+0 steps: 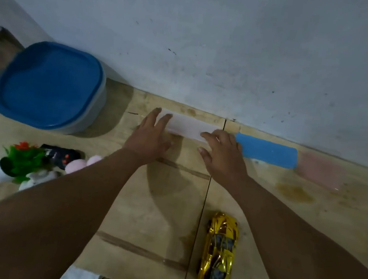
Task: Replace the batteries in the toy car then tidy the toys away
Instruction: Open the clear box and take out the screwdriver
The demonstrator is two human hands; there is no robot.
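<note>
A shiny gold toy car lies on the tan floor near my right forearm, untouched. Close to the wall, a pale pink block lies flat. My left hand rests straight fingers on its left end. My right hand touches its right end with lightly bent fingers and the thumb spread. A blue block and another pink block continue the row to the right. At the left lies a black remote control with red buttons.
A grey tub with a blue lid stands at the left by the wall. A white pot with a green plastic plant, a pink plush and a white toy lie at the left. The wall runs along the back.
</note>
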